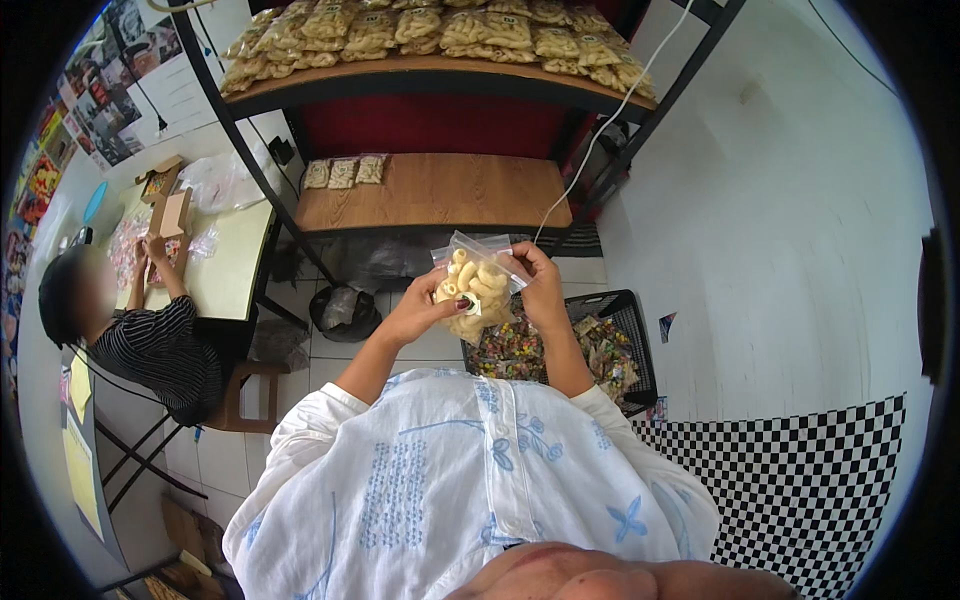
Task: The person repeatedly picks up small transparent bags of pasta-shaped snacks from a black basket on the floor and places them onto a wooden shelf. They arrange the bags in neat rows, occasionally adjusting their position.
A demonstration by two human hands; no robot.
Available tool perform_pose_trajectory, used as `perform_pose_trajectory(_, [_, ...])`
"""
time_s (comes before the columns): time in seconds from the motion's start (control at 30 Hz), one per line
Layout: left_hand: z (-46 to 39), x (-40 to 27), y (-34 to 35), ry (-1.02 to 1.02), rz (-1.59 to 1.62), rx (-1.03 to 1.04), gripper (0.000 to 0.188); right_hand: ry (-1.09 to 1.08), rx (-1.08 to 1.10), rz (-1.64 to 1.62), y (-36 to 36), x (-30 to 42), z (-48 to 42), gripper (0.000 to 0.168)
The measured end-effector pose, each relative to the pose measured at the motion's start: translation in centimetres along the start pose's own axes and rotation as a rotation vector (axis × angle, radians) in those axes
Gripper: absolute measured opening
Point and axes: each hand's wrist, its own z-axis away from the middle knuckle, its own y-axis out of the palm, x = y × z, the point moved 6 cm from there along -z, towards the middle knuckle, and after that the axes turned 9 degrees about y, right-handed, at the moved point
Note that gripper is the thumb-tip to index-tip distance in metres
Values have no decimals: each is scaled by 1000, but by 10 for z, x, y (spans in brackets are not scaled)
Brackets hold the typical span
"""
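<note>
A clear zip-lock bag of pale, curved puffed snacks (pixel 484 289) is held up in front of my chest, with a round sticker on its lower front. My left hand (pixel 420 307) grips its left side, the thumb with a dark nail pressing near the sticker. At the upper right corner, my right hand (pixel 541 285) pinches the plastic; some of its fingertips are hidden behind the bag. A second plastic edge shows behind the bag's top, and I cannot tell whether it belongs to another bag. Below the hands stands a black plastic crate (pixel 646 360) of colourful packed sweets (pixel 514 349).
A metal-framed shelf rack (pixel 435 195) stands ahead, with many snack bags (pixel 450 30) on top and three small packs (pixel 343 172) lower down. A white cable (pixel 592 142) hangs across its right side. To the left, a seated person (pixel 150 345) handles sweets at a table (pixel 232 277).
</note>
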Motion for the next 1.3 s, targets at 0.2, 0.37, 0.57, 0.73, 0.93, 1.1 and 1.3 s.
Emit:
perform_pose_trajectory(0.2, [-2, -5, -7, 5, -16, -99, 43, -81, -95, 84, 2, 4, -16, 15])
perform_pose_trajectory(0.37, [-8, 2, -38, 66, -139, -330, 40, -332, -239, 231, 20, 28, -6, 11])
perform_pose_trajectory(0.57, [-21, -2, -77, 109, -105, -374, 34, -344, -84, 359, 83, 46, -14, 11])
perform_pose_trajectory(0.73, [-34, -13, -120, 100, -132, -352, 35, -313, -96, 396, 117, 45, -46, 10])
perform_pose_trajectory(0.93, [-50, -7, -177, 76, -198, -310, 34, -358, -152, 477, 156, 52, -81, 12])
perform_pose_trajectory(1.1, [-61, -1, -221, 5, -112, -299, 35, -486, -360, 572, 169, 69, -105, 16])
perform_pose_trajectory(1.3, [-76, -29, -239, -83, 204, -196, 39, -271, -385, 41, 166, 28, -132, 8])
